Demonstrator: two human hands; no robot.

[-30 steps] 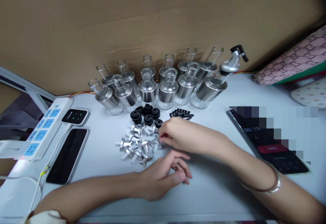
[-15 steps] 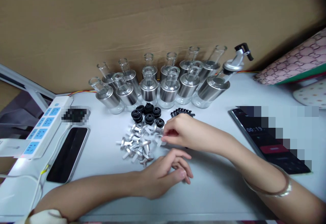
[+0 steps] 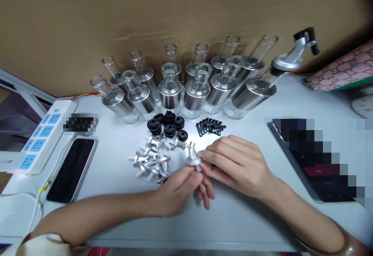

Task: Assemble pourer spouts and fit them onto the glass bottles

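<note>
Between the fingertips of both hands sits one silver metal spout [image 3: 192, 157], just above the white table [image 3: 239, 217]. My left hand [image 3: 182, 190] pinches it from below and my right hand [image 3: 233, 161] grips it from the right. To the left lies a pile of several more silver spouts [image 3: 150, 161]. Behind it are several black rubber stoppers [image 3: 167, 124] and a row of small black caps [image 3: 210, 127]. Several glass bottles with silver sleeves [image 3: 170, 89] stand at the back; the rightmost bottle [image 3: 252, 94] carries a fitted pourer [image 3: 297, 52].
A white power strip [image 3: 40, 139] with blue sockets lies at the left, with a small black device [image 3: 79, 124] and a dark phone [image 3: 72, 168] beside it. A tablet [image 3: 314, 159] lies at the right. A cardboard wall [image 3: 175, 15] stands behind the bottles. Patterned fabric [image 3: 340, 71] is at far right.
My right hand picked one silver spout out of the pile and drew it toward me. My left hand rose from the table and took hold of it too. The view shifted closer.
</note>
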